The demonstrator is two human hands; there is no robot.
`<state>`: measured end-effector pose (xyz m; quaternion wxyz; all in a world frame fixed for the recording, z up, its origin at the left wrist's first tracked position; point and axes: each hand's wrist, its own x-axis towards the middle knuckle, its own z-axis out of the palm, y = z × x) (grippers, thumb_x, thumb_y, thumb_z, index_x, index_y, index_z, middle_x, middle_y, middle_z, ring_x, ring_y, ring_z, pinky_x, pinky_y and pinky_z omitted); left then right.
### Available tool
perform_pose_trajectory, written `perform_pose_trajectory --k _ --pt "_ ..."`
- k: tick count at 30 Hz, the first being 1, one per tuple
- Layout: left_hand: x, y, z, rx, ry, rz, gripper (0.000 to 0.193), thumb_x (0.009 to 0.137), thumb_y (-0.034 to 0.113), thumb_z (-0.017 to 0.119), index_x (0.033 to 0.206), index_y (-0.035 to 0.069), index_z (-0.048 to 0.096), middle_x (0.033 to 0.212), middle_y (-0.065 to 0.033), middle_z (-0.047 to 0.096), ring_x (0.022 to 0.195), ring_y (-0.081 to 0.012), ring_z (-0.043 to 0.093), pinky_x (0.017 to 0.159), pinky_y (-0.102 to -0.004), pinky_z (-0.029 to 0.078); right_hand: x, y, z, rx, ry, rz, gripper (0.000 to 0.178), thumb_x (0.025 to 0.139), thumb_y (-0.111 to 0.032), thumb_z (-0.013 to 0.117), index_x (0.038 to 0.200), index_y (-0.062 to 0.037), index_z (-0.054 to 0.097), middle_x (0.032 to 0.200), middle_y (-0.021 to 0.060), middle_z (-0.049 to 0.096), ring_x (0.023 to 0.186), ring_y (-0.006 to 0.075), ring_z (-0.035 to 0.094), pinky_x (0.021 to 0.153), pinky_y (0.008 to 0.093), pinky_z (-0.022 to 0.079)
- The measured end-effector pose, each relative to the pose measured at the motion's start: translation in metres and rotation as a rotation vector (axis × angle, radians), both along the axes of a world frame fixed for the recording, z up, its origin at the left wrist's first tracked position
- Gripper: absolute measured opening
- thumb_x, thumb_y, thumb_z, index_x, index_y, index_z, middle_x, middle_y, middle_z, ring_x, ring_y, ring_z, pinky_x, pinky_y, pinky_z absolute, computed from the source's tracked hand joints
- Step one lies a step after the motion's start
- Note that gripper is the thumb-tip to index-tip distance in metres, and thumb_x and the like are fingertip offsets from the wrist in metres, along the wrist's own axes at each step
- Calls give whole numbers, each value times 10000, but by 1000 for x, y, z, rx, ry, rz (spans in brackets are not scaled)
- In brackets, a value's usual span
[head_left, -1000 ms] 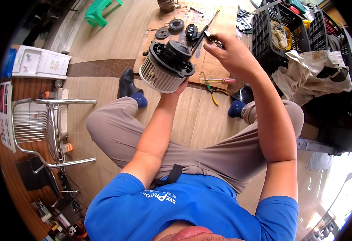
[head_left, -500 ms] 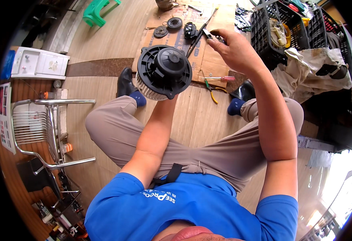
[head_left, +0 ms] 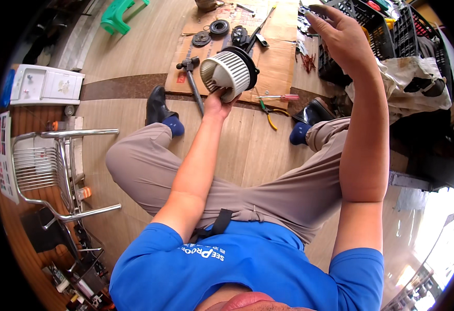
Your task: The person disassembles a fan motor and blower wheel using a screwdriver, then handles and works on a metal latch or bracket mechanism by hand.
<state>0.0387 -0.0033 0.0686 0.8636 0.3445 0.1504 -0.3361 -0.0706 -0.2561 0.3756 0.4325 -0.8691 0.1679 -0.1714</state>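
Note:
My left hand (head_left: 220, 105) is closed on a blower motor (head_left: 232, 72), gripping the white fan cage from below. The white finned cage is turned toward me, with its black mounting flange on the far side. At the upper right, my right hand (head_left: 341, 39) is raised with fingers and thumb apart over a heap of small metal scraps (head_left: 302, 23). I see nothing in it. Beyond the blower on the cardboard lie a black ring (head_left: 219, 27), a dark round disc (head_left: 201, 39), a black block-shaped part (head_left: 239, 35) and a small dark piece with a pale face (head_left: 262, 40).
A hammer (head_left: 189, 65) lies left of the blower on the cardboard sheet (head_left: 273, 67). Nearer me are a screwdriver (head_left: 289, 97) and pliers (head_left: 271, 116). Black crates (head_left: 382, 39) and a pale cloth (head_left: 418, 88) stand right. A green stool (head_left: 114, 20) and metal chair (head_left: 40, 160) are left.
My right hand has moved up and right, away from the small dark piece on the cardboard, to the scraps. My left hand has tipped the blower so its white cage faces me, uncovering the hammer.

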Motion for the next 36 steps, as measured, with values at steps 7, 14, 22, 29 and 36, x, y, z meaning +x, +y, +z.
perform_pose_trajectory --k 7,14,22,29,36 --pt "-12 19 -82 558 246 -11 401 892 -10 409 1279 31 506 1197 -233 596 966 -414 655 726 -608 566 -4 6 18 -73 -70 -23 375 911 -215 631 1162 63 618 991 189 701 903 212 651 816 315 497" --pt "-21 10 -92 627 232 -17 391 846 -92 388 1212 -41 515 1128 -283 595 867 -433 678 583 -601 580 -8 -2 20 -69 -162 16 405 915 -211 632 1174 97 597 1028 217 693 934 221 651 842 314 497" --pt "-21 -6 -86 694 281 66 381 859 -77 405 1227 -51 500 1170 -276 569 889 -427 663 626 -590 576 -5 3 24 -89 -179 -23 436 913 -227 636 1171 121 588 1060 270 672 979 281 665 850 341 507" --pt "-28 -59 -69 775 146 112 413 826 -102 393 1222 -56 502 1179 -256 561 894 -423 668 520 -543 594 -7 4 23 -239 5 -51 498 936 -291 609 1227 108 549 1091 301 646 1037 374 644 899 411 507" --pt "1 -96 -85 479 158 36 368 874 -25 450 1240 -29 487 1204 -218 550 948 -367 648 648 -517 604 21 41 -1 -271 19 139 274 855 -279 681 911 -14 722 938 185 705 934 321 683 831 406 545"
